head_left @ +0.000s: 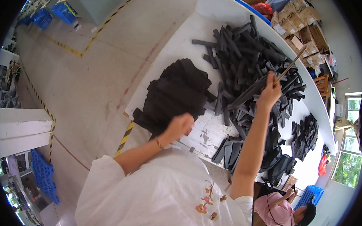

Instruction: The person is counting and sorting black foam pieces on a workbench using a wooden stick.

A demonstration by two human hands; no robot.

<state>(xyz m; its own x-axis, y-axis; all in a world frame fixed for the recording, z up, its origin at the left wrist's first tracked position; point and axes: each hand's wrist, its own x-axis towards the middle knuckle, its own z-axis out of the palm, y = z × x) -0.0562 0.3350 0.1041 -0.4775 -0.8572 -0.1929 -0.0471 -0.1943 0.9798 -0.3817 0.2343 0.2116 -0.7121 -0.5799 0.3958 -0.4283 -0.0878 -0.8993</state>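
My right hand (269,92) is closed around a thin brown stick (290,66), which slants up and to the right. A long black tube-like strip (248,93) runs down-left from the same hand, over a heap of similar black tubes (242,47). My left hand (179,127) is curled and slightly blurred at the near edge of a stack of flat black pieces (176,88). Whether anything is in its fingers is hidden. Both the heap and the stack lie on a white table (206,128).
Flat black bundles (227,151) lie at the table's near edge, with black bags (279,165) beside them. Another black pile (305,136) is at the right. A person in pink (275,210) sits at lower right. Cardboard boxes (300,17) stand behind the table's blue-edged rim.
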